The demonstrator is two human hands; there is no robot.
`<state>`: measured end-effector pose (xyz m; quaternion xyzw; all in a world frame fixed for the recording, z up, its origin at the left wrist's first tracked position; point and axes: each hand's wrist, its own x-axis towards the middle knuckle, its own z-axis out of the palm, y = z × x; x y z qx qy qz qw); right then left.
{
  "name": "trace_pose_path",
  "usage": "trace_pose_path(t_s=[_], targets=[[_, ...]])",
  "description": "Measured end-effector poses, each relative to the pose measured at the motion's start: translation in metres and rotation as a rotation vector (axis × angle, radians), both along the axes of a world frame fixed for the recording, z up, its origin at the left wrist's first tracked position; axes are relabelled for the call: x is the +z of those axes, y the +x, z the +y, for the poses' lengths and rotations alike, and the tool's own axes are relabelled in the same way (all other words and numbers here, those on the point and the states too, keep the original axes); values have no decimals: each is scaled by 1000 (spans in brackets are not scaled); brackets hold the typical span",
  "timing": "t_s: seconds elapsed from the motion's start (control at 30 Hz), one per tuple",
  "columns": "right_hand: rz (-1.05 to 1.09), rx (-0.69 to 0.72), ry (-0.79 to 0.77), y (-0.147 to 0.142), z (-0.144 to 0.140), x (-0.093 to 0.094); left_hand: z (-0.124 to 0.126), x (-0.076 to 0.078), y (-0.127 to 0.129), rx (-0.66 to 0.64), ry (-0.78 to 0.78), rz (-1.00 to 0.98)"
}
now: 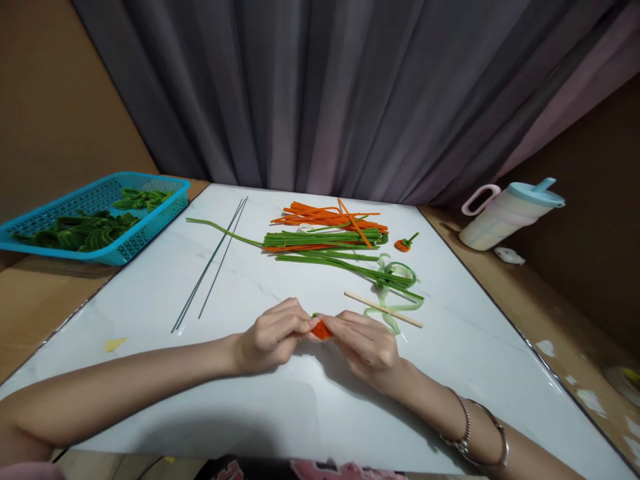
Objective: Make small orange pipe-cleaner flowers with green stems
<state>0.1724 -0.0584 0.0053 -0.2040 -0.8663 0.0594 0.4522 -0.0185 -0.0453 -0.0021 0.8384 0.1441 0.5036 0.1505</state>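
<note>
My left hand (277, 335) and my right hand (367, 348) meet above the near part of the white table. Both are closed, thumbs and fingers pinching a small orange fuzzy pipe-cleaner piece (321, 330) between them. A bit of green shows at its top; the fingers hide the rest. Just beyond my right hand lies a thin wooden stick (384, 310), across a curled pale-green ribbon (385, 293). Farther back are a bundle of green pipe cleaners (320, 239) and loose orange pipe cleaners (320, 215). To their right sits a small orange fuzzy ornament (403, 245) with a green top and stem.
Thin dark wires (215, 253) lie at the left of the white table (150, 373), near a yellow scrap (115, 344). A blue basket (123, 253) holding curled green pieces stands at the far left. On the right is a tumbler (505, 217) with a straw; a grey curtain (300, 93) hangs behind.
</note>
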Motion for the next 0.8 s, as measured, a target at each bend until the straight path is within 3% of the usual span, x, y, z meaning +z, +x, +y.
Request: trace_pose_path(t_s=[0.57,0.8], targets=[[-48,-46,64,-4,0,1,0,0,-1,-4,-43,0],[-34,11,64,6,8,-5,6,7,-4,15,47,78]])
